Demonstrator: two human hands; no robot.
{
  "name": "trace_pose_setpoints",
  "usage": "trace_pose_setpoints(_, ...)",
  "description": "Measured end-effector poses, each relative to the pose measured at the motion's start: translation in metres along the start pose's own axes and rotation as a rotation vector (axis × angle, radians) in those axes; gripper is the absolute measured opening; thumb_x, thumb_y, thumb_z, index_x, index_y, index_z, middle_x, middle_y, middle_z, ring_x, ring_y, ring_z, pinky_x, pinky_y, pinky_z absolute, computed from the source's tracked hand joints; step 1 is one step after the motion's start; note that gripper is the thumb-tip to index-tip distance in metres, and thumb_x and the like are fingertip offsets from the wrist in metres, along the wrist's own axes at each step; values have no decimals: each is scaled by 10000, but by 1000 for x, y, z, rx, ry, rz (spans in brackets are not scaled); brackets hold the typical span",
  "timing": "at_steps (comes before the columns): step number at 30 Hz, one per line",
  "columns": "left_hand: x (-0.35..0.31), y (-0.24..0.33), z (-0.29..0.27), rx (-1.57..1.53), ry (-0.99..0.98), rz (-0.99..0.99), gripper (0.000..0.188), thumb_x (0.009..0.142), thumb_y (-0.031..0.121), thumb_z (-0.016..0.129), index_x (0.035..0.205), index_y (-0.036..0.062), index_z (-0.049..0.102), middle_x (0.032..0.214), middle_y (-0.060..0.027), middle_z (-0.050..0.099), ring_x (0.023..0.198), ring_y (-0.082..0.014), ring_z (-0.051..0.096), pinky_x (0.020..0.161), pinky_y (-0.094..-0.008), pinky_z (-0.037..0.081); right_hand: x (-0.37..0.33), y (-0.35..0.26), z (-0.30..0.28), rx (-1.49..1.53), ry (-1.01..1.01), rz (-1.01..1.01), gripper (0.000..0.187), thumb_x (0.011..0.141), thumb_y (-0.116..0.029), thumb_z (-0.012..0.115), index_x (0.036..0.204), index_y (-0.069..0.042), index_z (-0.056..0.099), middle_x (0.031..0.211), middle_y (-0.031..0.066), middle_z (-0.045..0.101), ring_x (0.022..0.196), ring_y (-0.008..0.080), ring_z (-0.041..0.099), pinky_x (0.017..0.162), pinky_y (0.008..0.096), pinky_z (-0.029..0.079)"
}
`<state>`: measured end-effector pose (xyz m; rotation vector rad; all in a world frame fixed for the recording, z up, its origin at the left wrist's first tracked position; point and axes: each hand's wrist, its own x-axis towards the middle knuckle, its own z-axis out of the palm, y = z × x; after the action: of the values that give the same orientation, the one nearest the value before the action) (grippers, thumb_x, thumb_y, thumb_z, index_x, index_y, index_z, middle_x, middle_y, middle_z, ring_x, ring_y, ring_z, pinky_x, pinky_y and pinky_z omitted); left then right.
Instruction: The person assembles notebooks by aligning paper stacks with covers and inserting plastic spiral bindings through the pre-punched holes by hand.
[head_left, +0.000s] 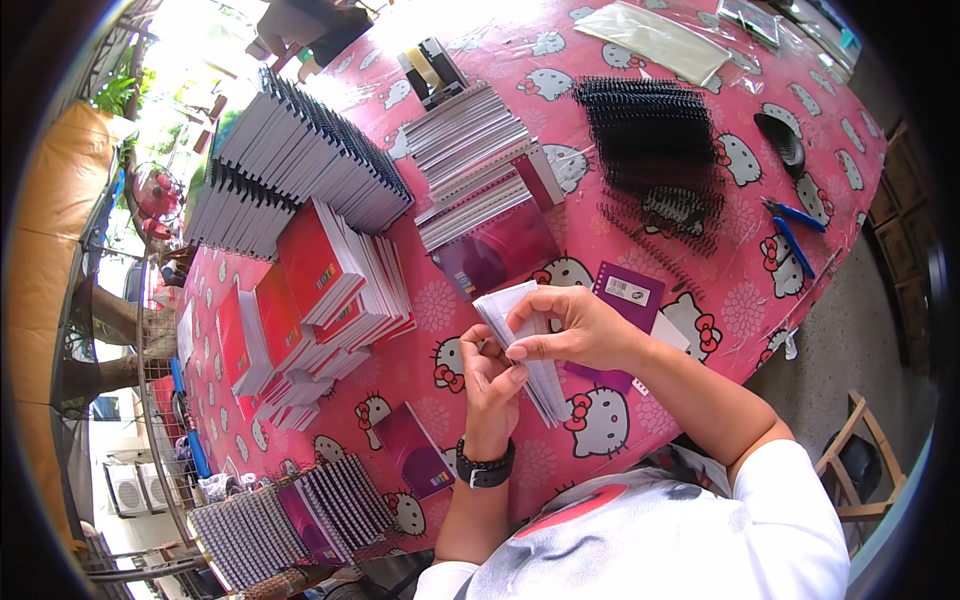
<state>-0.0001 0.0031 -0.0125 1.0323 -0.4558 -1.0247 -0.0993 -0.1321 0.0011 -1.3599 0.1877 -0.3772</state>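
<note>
I hold a thin stack of white paper sheets [545, 388] in both hands, tilted above the table's near side. My left hand [488, 385], with a black watch on its wrist, has its fingers closed round the stack's left edge. My right hand [580, 328] pinches the upper part of the stack between thumb and fingers. Under my right forearm lies a purple cover [610, 284] with a white label, partly hidden. Just beyond the hands stands a pile of punched page blocks with a purple cover [505, 243] at its front.
Red-covered page blocks [325, 265] and wire-bound notebooks [310, 150] are piled at left. More bound notebooks [290, 515] stand near left, beside a purple booklet [415, 450]. Black wire coils [645, 125], blue-handled pliers [793, 232] and a tape dispenser [432, 72] lie farther off.
</note>
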Motion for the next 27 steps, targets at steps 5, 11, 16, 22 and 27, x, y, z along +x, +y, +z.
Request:
trace_pose_setpoints(5, 1, -1, -1, 7, -20, 1, 677, 696, 207, 651, 1220, 42, 256, 1119, -128, 443, 1053, -203, 493, 908, -341, 427, 0, 1, 0, 46, 10, -7, 228, 789, -150, 716, 931, -8, 608, 869, -16, 551, 802, 43, 494, 679, 203, 406)
trace_pose_setpoints(11, 3, -1, -1, -36, -80, -29, 748, 708, 307, 610, 1277, -16, 247, 1173, -192, 468, 1084, -262, 529, 920, -391, 454, 0, -3, 1, 40, 63, 2, 228, 773, -165, 731, 897, -10, 618, 864, 0, 545, 798, 63, 506, 687, 217, 412)
trace_pose_setpoints(16, 2, 3, -3, -69, -96, -134, 761, 696, 333, 610, 1271, 9, 232, 1181, -170, 440, 1100, -248, 502, 931, -386, 435, -2, -5, 3, -146, 128, -31, 233, 748, -190, 750, 847, -22, 622, 837, 8, 553, 775, 75, 510, 675, 225, 410)
trace_pose_setpoints(22, 1, 0, -6, -105, -91, -139, 755, 716, 315, 607, 1294, 3, 235, 1204, -161, 429, 1123, -239, 484, 942, -365, 425, -3, -4, 4, -238, 176, -56, 268, 724, -229, 766, 813, -28, 613, 807, 16, 557, 748, 86, 514, 657, 229, 406)
trace_pose_setpoints(27, 1, -1, -6, -118, -98, -131, 756, 721, 315, 608, 1300, 1, 238, 1206, -155, 431, 1122, -229, 485, 941, -356, 424, -4, -7, 5, -279, 199, -71, 294, 716, -255, 771, 804, -27, 608, 790, 24, 555, 729, 91, 512, 637, 235, 403)
